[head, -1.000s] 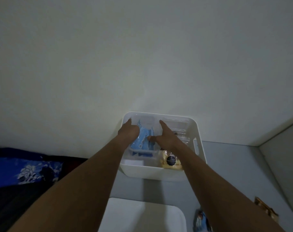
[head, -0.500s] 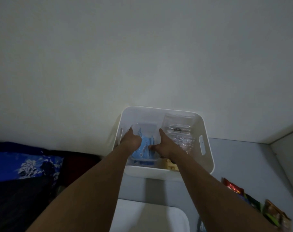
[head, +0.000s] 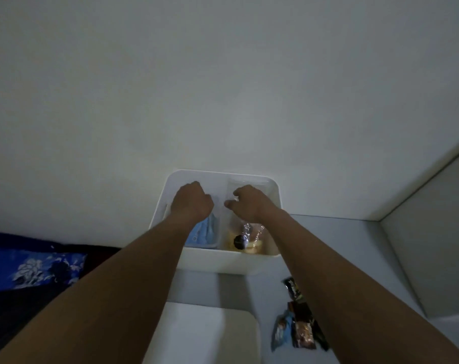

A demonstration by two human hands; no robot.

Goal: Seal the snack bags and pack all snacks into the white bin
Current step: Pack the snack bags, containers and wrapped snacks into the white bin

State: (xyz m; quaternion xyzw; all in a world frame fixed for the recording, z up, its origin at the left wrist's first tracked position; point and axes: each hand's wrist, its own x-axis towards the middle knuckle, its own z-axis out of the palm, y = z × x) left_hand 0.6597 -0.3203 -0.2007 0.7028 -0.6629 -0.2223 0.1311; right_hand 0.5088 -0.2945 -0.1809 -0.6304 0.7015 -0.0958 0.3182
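Head camera looks down past my two bare arms. Far to the left lies a blue cloth with white flowers (head: 36, 266). Next comes the white bin (head: 223, 261), pushed up against the wall (head: 223, 88) on the grey table (head: 336, 248). My left hand (head: 193, 202) is over the left half of the bin, curled into a loose fist. I cannot tell if it holds anything. Under my left wrist a clear bag with blue snacks (head: 204, 233) stands in the bin. To its right, by the near wall of the bin, sits a clear bag with yellow snacks and a dark round thing (head: 245, 241). My right hand (head: 249, 203) is over the right half of the bin, fingers bent down and a little apart. It is near a clear bag (head: 252, 182) at the back of the bin, but I cannot tell if I am pinching it. A flat white lid (head: 204, 334) lies close to me. Right of it, small snack packs (head: 299, 327) lie on the table, outside the bin.
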